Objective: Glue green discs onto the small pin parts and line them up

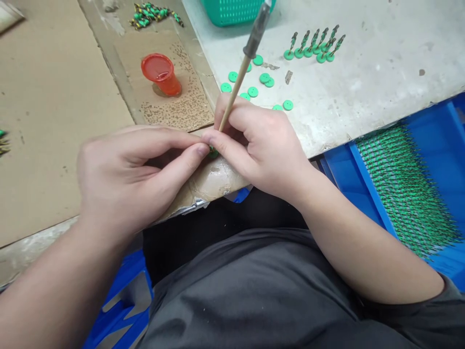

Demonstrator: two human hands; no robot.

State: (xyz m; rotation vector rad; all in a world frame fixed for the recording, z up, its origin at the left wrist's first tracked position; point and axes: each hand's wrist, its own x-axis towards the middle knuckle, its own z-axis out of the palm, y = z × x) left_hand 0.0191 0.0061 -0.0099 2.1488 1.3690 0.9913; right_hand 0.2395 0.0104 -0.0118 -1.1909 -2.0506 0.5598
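My left hand (127, 169) is closed in a pinch, its thumb and forefinger at a small green piece (213, 152) by the table's front edge. Most of that piece is hidden by the fingertips. Against the same spot press the thumb and fingers of my right hand (265, 140). A thin wooden stick (236, 92) with a dark grey sleeve and pale tip slants up out of my right hand; its lower end is hidden. Just beyond the right hand lie several flat green discs (253, 92) with small holes.
A red cup (169, 82) stands on spotted cardboard (196, 104), with a pile of green, yellow and black pieces (152, 15) behind. Several green discs with upright twisted stems (308, 51) stand right of a green basket (232, 12). A blue crate (374, 194) holds rows of similar pieces.
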